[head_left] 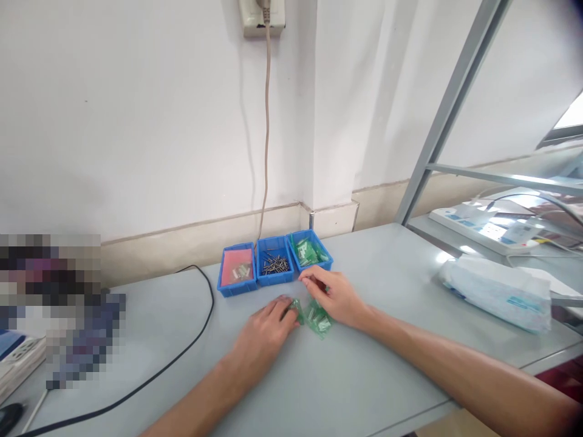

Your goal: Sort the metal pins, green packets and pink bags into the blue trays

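A green see-through plastic bag (317, 318) with small pale pieces in it lies on the grey table between my hands. My left hand (268, 323) is closed, its fingers curled on the bag's left end. Over the bag's right side is my right hand (336, 296), thumb and fingertips pinched together near the right bin; whatever is in the pinch is too small to make out. Behind my hands, three blue bins touch in a row: the left bin (237, 290) holds a pink sheet and a clear bag, the middle bin (275, 279) thin metal pins, the right bin (324, 266) green bags.
A black cable (200, 328) curves across the table on the left. At the right lie a white soft pack (496, 291) and a metal shelf frame (423, 164). A beige cord (267, 121) hangs from a wall socket behind the bins. A blurred-out patch covers the far left.
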The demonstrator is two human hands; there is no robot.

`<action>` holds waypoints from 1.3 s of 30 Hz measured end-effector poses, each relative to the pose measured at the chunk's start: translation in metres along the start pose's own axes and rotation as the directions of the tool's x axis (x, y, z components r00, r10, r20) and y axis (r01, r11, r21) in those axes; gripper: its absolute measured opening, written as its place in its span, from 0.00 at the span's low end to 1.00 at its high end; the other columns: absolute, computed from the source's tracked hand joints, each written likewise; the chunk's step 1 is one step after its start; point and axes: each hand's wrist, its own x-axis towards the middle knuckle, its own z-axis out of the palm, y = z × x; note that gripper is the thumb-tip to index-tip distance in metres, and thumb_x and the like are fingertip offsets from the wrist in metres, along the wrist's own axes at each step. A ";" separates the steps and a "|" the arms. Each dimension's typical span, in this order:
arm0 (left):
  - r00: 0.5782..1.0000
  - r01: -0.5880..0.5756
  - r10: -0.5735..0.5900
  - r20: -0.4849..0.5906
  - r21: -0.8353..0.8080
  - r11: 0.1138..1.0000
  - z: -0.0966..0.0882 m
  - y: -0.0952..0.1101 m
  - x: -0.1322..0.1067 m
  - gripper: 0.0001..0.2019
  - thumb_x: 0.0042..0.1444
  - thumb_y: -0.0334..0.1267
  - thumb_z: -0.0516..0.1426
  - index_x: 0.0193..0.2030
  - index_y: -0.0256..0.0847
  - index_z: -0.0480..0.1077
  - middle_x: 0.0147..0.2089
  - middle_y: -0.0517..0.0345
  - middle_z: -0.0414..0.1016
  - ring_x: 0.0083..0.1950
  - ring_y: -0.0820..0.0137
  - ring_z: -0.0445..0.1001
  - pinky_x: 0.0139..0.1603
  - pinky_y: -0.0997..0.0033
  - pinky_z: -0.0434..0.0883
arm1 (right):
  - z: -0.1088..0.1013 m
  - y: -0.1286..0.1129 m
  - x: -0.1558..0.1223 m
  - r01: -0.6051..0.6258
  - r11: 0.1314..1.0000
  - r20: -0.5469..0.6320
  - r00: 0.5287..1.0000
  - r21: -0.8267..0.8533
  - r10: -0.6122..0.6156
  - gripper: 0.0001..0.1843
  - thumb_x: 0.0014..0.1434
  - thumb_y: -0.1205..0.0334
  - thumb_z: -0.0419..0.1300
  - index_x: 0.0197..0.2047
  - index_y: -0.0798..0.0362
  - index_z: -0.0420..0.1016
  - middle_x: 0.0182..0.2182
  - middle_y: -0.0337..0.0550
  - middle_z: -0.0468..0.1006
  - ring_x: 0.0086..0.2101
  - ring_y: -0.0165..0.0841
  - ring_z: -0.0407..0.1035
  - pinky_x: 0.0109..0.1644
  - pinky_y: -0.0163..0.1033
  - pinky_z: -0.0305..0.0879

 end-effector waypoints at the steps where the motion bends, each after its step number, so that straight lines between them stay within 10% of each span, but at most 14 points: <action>1: 1.000 -0.022 0.021 0.003 0.032 0.999 -0.001 0.001 0.000 0.10 0.76 0.32 0.53 0.56 0.39 0.74 0.62 0.41 0.80 0.63 0.50 0.80 0.58 0.48 0.82 | -0.001 0.000 0.001 -0.011 1.000 0.005 1.000 0.005 0.011 0.11 0.77 0.55 0.54 0.48 0.46 0.77 0.27 0.36 0.77 0.24 0.33 0.67 0.30 0.38 0.63; 13: 0.993 -0.082 0.089 -0.072 0.100 0.992 0.003 -0.006 -0.002 0.09 0.77 0.31 0.51 0.49 0.40 0.73 0.52 0.46 0.85 0.45 0.58 0.86 0.47 0.57 0.81 | 0.008 0.002 0.000 -0.048 0.998 0.091 0.995 0.036 0.044 0.12 0.77 0.56 0.54 0.45 0.48 0.77 0.24 0.33 0.73 0.25 0.32 0.65 0.31 0.36 0.60; 17: 0.979 0.158 -0.174 -0.108 -0.144 0.977 -0.002 -0.006 -0.001 0.09 0.79 0.37 0.49 0.51 0.43 0.71 0.40 0.56 0.84 0.38 0.62 0.83 0.39 0.64 0.75 | 0.006 0.001 0.001 -0.005 1.000 0.156 0.988 0.013 0.002 0.10 0.76 0.60 0.54 0.44 0.48 0.77 0.28 0.35 0.76 0.28 0.32 0.67 0.35 0.36 0.60; 22: 0.840 0.459 -0.542 0.022 -0.559 0.690 -0.010 -0.006 0.008 0.13 0.79 0.47 0.48 0.49 0.45 0.69 0.36 0.63 0.79 0.35 0.67 0.80 0.38 0.69 0.71 | 0.001 -0.007 0.000 0.000 0.998 0.245 0.969 0.058 -0.015 0.07 0.77 0.56 0.54 0.48 0.47 0.72 0.30 0.34 0.76 0.30 0.32 0.68 0.37 0.36 0.61; 26: 0.831 0.456 -0.544 0.116 -0.701 0.548 -0.010 -0.005 0.010 0.15 0.79 0.50 0.49 0.47 0.44 0.69 0.33 0.64 0.76 0.33 0.68 0.80 0.39 0.70 0.70 | 0.001 -0.008 -0.001 0.016 0.997 0.230 0.973 0.070 -0.032 0.11 0.76 0.52 0.57 0.41 0.48 0.67 0.31 0.34 0.73 0.31 0.31 0.66 0.37 0.36 0.60; 39: 0.885 0.397 -0.452 0.108 -0.682 0.614 -0.014 -0.007 0.010 0.16 0.78 0.50 0.51 0.43 0.43 0.69 0.36 0.62 0.73 0.37 0.68 0.69 0.39 0.71 0.63 | 0.006 -0.006 -0.003 -0.100 0.980 0.225 0.973 0.171 0.060 0.13 0.76 0.48 0.58 0.43 0.47 0.69 0.33 0.36 0.73 0.32 0.32 0.66 0.37 0.38 0.61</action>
